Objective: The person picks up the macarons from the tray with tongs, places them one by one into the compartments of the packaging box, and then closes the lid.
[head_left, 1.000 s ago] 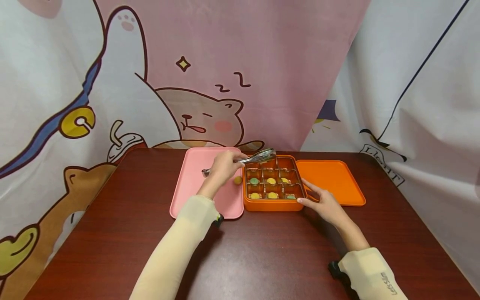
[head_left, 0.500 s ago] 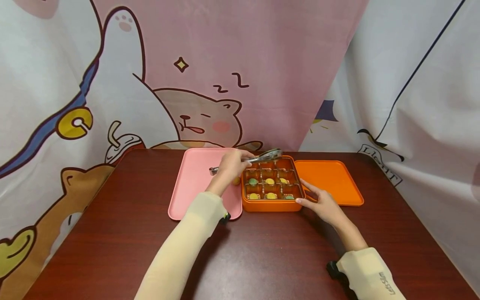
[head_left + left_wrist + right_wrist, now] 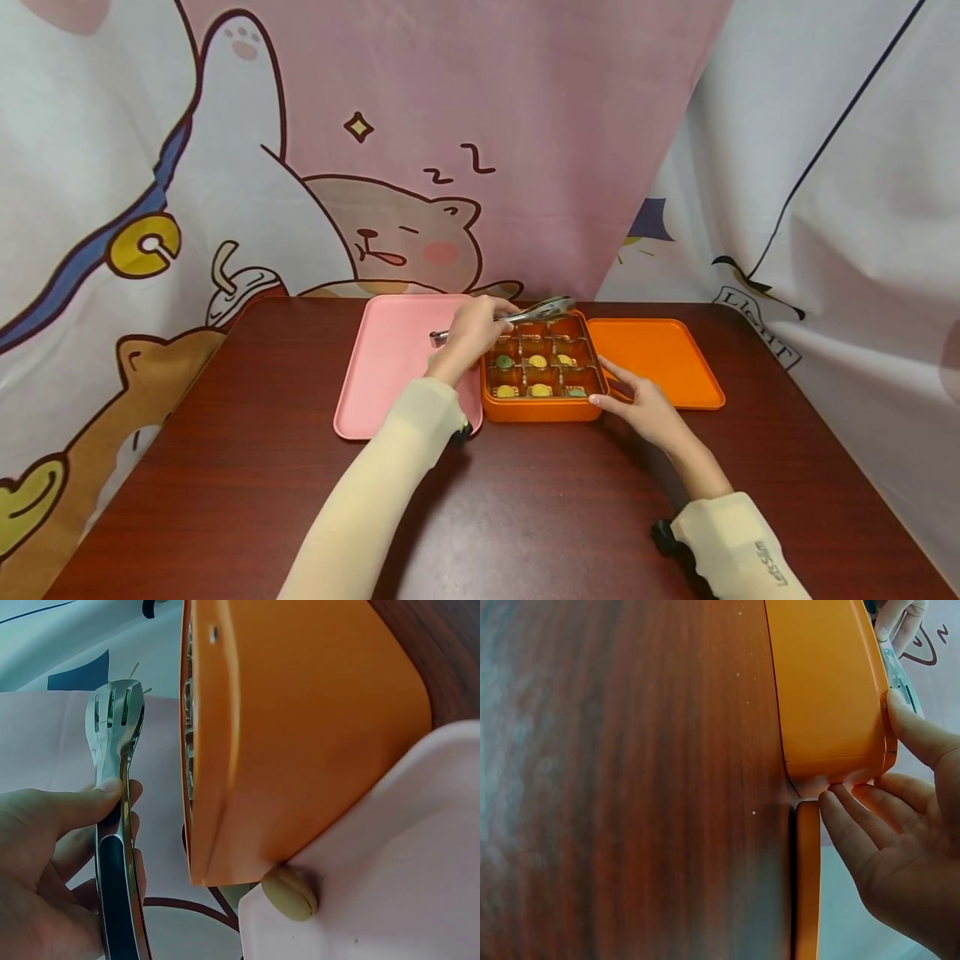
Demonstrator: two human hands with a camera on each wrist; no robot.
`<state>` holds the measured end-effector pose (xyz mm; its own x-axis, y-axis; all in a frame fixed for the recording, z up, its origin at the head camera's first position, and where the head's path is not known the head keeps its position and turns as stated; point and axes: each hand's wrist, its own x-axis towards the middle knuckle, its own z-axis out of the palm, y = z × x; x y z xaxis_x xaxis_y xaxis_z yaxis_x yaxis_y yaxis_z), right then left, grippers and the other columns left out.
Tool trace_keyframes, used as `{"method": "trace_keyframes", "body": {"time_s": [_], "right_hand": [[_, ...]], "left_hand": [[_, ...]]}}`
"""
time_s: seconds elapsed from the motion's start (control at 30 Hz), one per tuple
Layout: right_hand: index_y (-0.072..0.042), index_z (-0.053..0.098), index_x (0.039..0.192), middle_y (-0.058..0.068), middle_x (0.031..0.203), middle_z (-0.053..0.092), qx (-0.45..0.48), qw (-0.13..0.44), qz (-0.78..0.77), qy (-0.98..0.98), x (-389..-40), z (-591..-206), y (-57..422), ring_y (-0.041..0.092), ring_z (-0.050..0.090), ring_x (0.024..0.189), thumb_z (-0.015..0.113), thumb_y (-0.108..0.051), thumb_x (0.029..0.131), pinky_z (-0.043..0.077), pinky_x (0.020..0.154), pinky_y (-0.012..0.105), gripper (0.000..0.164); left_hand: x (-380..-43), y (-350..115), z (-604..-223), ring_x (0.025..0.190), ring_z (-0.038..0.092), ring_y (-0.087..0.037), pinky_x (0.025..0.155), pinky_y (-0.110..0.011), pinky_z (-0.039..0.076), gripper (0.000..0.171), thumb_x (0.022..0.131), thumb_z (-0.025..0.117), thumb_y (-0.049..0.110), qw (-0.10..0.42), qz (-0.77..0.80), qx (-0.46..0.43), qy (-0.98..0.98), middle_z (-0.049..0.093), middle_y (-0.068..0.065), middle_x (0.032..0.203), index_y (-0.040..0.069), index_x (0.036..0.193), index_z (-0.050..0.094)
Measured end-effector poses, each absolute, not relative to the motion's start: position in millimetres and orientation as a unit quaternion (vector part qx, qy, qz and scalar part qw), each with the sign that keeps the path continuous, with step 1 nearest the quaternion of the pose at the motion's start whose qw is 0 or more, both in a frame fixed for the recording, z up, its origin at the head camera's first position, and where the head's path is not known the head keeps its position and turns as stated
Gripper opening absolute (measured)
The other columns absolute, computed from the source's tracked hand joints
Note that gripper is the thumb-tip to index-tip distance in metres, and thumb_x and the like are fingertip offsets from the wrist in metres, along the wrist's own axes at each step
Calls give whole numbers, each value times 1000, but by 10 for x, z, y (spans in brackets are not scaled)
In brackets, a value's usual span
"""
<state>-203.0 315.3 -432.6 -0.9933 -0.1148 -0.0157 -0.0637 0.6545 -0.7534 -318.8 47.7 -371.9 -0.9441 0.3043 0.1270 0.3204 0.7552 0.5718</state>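
Observation:
In the head view my left hand (image 3: pixel 474 332) holds metal tongs (image 3: pixel 543 312) over the back left of an orange box (image 3: pixel 546 410). In the left wrist view thumb and fingers grip the tongs' handle, and their slotted heads lie close together. Inside the box, a clear divided insert (image 3: pixel 551 343) has small round green and yellow pieces in its front two rows; the tongs partly cover its back row. My right hand (image 3: pixel 647 410) touches the box's right side, fingers extended, thumb at the front corner rim.
Left of the box lies a pink tray (image 3: pixel 367 387). On it, against the box, sits a tan seamed oval piece (image 3: pixel 289 892). An orange lid (image 3: pixel 660 358) lies right of the box, on the dark wood table (image 3: pixel 540 517). A printed curtain (image 3: pixel 570 150) hangs behind.
My left hand has moved right with the tongs, from above the pink tray toward the box. The right hand has stayed at the box's side.

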Motion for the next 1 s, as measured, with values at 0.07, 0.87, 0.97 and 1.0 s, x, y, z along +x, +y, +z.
{"method": "trace_keyframes", "body": {"time_s": [0.07, 0.87, 0.97, 1.0], "right_hand": [[-11, 30, 157, 25, 159, 32, -51, 31, -414, 908, -2029, -4324, 3149, 48, 36, 142, 68, -34, 95, 33, 110, 63, 76], [-12, 30, 157, 25, 159, 32, -52, 31, -407, 911, -2019, -4331, 3143, 48, 38, 141, 67, -35, 95, 36, 109, 62, 75], [-12, 31, 157, 25, 158, 33, -59, 25, -409, 910, -2016, -4323, 3149, 47, 40, 140, 67, -34, 95, 37, 109, 62, 75], [-12, 31, 157, 25, 158, 33, -61, 24, -409, 910, -2015, -4320, 3152, 47, 40, 140, 67, -33, 95, 37, 109, 62, 75]], "left_hand": [[-3188, 493, -3722, 84, 66, -16, 64, -25, 43, 25, 94, 69, 20, 14, -306, -166, -937, 76, 1, 112, 24, 118, 74], [-3155, 484, -3686, 107, 64, -23, 87, -37, 51, 40, 90, 74, 22, -14, -319, -157, -934, 65, -2, 136, 25, 129, 68], [-3150, 442, -3671, 96, 65, -24, 85, -37, 50, 40, 90, 74, 20, -21, -330, -155, -931, 64, -3, 136, 23, 130, 68], [-3150, 428, -3668, 95, 65, -24, 86, -38, 50, 41, 90, 75, 19, -22, -333, -154, -930, 64, -4, 136, 22, 130, 68]]}}
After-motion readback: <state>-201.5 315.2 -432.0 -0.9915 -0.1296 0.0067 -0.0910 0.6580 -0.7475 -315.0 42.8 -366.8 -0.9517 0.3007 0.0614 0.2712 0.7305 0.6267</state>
